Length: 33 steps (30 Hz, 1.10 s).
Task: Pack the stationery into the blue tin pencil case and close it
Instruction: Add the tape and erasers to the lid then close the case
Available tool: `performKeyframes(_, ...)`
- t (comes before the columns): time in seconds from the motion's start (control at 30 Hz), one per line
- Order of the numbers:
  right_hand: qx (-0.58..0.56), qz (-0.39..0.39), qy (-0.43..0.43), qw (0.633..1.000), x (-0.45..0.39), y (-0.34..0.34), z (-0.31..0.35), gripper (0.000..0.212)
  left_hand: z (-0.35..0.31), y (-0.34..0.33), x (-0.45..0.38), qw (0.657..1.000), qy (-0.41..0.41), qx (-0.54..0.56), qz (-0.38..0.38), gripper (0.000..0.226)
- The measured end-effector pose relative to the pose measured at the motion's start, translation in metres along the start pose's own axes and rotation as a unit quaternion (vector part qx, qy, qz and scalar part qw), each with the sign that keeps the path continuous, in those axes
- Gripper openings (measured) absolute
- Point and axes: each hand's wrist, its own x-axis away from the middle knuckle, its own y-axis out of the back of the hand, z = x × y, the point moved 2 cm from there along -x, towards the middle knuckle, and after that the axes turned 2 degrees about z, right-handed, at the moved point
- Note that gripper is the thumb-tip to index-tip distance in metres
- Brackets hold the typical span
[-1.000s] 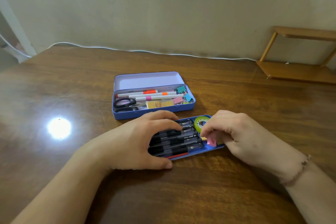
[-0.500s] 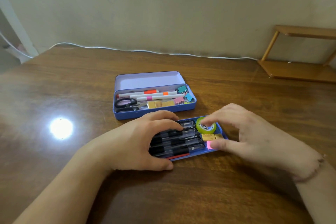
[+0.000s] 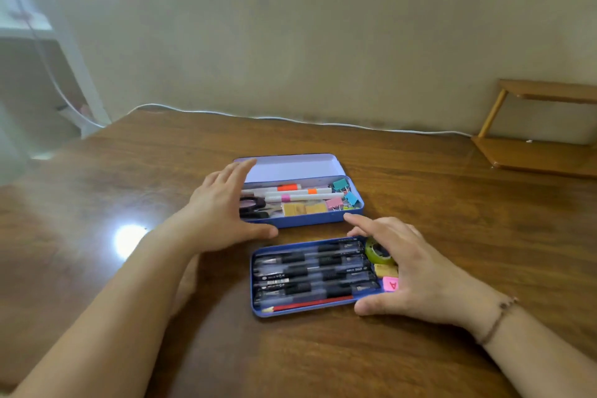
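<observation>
The left hand [image 3: 219,213] is spread wide at the left end of the far tin [image 3: 310,220], thumb on its near wall and fingers reaching over the scissors [image 3: 252,205] toward the open lid [image 3: 290,166], gripping nothing. The right hand [image 3: 416,271], also wide, straddles the right end of the near tray [image 3: 258,310] of pens [image 3: 310,271], over the tape [image 3: 376,252], thumb at the near rim. Both stand close together on a glossy brown table [image 3: 323,359] against a beige wall [image 3: 290,42], with a white cable [image 3: 290,119] along its far edge and a wooden shelf [image 3: 533,152] far right.

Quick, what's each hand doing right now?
Left hand: open, at the left end of the case, gripping nothing.
Right hand: open, spread over the tray's right end.
</observation>
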Motion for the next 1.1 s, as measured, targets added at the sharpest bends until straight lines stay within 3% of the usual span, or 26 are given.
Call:
performKeyframes(0.13, -0.024, -0.005, -0.013, 1.000, 0.002, 0.005, -0.003, 0.107, 0.013, -0.002, -0.009, 0.998, 0.010, 0.024, 0.058, 0.122)
performKeyframes(0.3, -0.076, -0.012, -0.048, 0.996, 0.008, 0.014, -0.003, 0.107, 0.018, -0.004, -0.007, 0.996, -0.009, 0.089, 0.026, 0.122)
performKeyframes(0.53, -0.106, -0.047, -0.075, 0.990, 0.009, 0.031, 0.003, 0.109, 0.010, -0.012, 0.009, 0.994, -0.066, 0.082, 0.027, 0.123)
performKeyframes(0.77, -0.075, -0.093, -0.076, 0.990, -0.026, 0.028, 0.003, 0.108, 0.005, -0.008, 0.016, 0.976, -0.091, 0.157, 0.122, 0.139)
performKeyframes(0.87, -0.074, -0.089, -0.062, 0.991, -0.041, 0.018, 0.002, 0.105, 0.015, -0.008, 0.013, 0.964, -0.113, 0.207, 0.125, 0.132)
performKeyframes(1.1, -0.041, -0.069, -0.037, 0.996, -0.042, 0.007, -0.002, 0.088, 0.009, -0.006, 0.014, 0.977, -0.130, 0.141, 0.099, 0.103)
